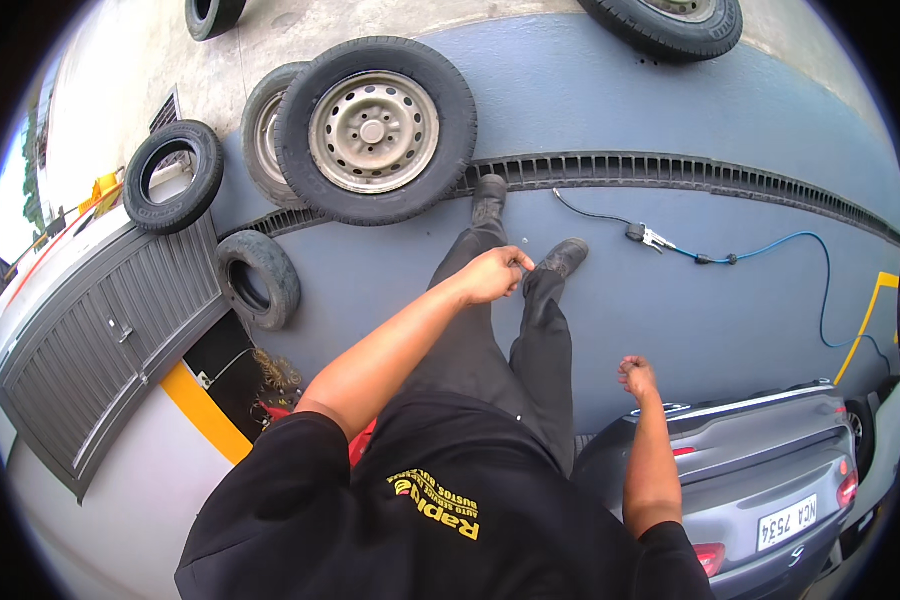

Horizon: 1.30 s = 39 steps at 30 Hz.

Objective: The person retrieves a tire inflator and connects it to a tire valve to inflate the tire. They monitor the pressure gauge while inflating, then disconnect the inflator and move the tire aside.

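My left hand (494, 275) is in front of my legs, above the grey floor. Its fingers are curled, with the thumb side close to the index finger; whether anything small is inside I cannot make out. Off to the right, my right hand (637, 376) is held out with bent fingers, near the silver car (745, 450); the inside of its grip is hidden. Neither hand touches anything around it. Ahead and to the left of my boots is a large wheel (373, 131) with a pale steel rim, overlapping a second wheel (267, 135).
An air hose (770, 248) with a metal inflator (654, 239) lies across the floor on the right. A drain grate (660, 168) runs by my front boot. Loose tyres (173, 178) (259, 279) are at left. Another wheel (675, 25) lies far right. A grey gate (110, 345) stands left.
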Motion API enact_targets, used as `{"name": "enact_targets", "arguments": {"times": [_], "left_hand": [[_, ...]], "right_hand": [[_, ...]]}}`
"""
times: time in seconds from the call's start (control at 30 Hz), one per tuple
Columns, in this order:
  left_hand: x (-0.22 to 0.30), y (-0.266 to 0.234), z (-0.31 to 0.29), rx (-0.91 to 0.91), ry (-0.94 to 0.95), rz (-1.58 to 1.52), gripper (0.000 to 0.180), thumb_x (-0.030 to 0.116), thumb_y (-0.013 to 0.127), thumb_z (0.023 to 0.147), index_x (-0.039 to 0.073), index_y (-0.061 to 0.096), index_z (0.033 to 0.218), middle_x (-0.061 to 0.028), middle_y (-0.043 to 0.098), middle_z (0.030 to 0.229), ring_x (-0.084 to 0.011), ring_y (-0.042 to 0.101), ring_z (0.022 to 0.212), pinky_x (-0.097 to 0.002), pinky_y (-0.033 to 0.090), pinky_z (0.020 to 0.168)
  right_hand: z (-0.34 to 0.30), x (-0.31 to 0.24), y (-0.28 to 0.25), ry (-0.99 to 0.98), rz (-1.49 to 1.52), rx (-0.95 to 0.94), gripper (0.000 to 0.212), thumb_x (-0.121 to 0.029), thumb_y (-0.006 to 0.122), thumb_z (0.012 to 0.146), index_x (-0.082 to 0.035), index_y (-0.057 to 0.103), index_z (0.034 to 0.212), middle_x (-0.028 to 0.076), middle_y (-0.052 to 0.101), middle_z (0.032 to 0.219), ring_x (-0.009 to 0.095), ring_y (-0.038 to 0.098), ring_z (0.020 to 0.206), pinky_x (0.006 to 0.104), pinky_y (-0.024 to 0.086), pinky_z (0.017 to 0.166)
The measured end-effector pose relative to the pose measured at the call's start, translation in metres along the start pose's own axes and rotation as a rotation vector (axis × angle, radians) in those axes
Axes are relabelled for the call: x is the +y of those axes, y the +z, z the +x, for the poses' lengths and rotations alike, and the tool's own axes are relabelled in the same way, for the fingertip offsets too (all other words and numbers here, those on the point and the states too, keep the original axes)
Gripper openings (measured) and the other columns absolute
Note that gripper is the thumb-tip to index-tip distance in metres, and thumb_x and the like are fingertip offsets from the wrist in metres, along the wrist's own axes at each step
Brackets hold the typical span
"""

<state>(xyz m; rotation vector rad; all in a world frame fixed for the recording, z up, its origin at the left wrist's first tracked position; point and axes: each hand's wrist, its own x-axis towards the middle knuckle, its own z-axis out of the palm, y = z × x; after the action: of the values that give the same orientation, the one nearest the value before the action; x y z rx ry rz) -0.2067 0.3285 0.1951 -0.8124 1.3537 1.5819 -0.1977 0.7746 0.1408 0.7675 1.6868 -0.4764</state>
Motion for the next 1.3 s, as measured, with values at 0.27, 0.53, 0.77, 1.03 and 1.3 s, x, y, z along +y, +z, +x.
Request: {"name": "enact_targets", "arguments": {"times": [0.27,0.53,0.77,1.03,1.3], "left_hand": [[-0.116,0.014,0.129,-0.069,-0.221,-0.092,0.031,0.007,0.044,0.1,0.002,0.059,0.127,-0.0073,0.071,0.104,-0.011,0.061,0.083,-0.0275,0.051,0.076],[-0.135,0.042,0.185,-0.257,-0.249,0.09,0.031,0.015,0.046,0.099,0.001,0.065,0.119,-0.0012,0.064,0.082,-0.009,0.055,0.075,-0.0262,0.047,0.072],[-0.072,0.035,0.172,-0.353,-0.301,-0.227,0.027,0.016,0.053,0.101,-0.001,0.065,0.118,0.0066,0.043,0.065,-0.0036,0.039,0.062,-0.0226,0.033,0.058],[-0.097,0.039,0.181,-0.042,-0.193,-0.324,0.027,0.023,0.055,0.098,0.003,0.066,0.113,0.0051,0.046,0.07,-0.005,0.039,0.065,-0.0221,0.034,0.059],[-0.185,-0.011,0.181,0.608,-0.191,-1.019,0.036,0.003,0.042,0.09,-0.003,0.06,0.121,-0.0102,0.068,0.093,-0.0073,0.051,0.064,-0.0258,0.05,0.067]], "right_hand": [[0.204,-0.035,0.035,0.045,-0.374,0.055,0.053,-0.02,0.069,0.082,-0.008,0.054,0.13,0.021,0.069,0.107,0.033,0.065,0.106,0.042,0.05,0.091],[0.339,-0.133,0.019,-0.107,-0.754,0.486,0.063,-0.013,0.056,0.088,-0.016,0.038,0.149,0.008,0.047,0.147,0.03,0.044,0.136,0.0477,0.04,0.109],[0.446,-0.132,0.01,-0.071,-0.863,0.747,0.061,-0.009,0.053,0.093,-0.028,0.038,0.149,-0.001,0.041,0.149,0.024,0.038,0.14,0.0501,0.038,0.108],[0.375,-0.146,0.015,-0.406,-1.091,0.261,0.057,-0.025,0.075,0.076,-0.022,0.051,0.128,0.001,0.055,0.135,0.03,0.047,0.13,0.0593,0.032,0.11],[0.128,-0.159,0.054,-0.722,-0.767,-0.276,0.062,-0.035,0.072,0.073,-0.006,0.051,0.123,0.021,0.061,0.119,0.04,0.054,0.116,0.0471,0.043,0.099]]}}
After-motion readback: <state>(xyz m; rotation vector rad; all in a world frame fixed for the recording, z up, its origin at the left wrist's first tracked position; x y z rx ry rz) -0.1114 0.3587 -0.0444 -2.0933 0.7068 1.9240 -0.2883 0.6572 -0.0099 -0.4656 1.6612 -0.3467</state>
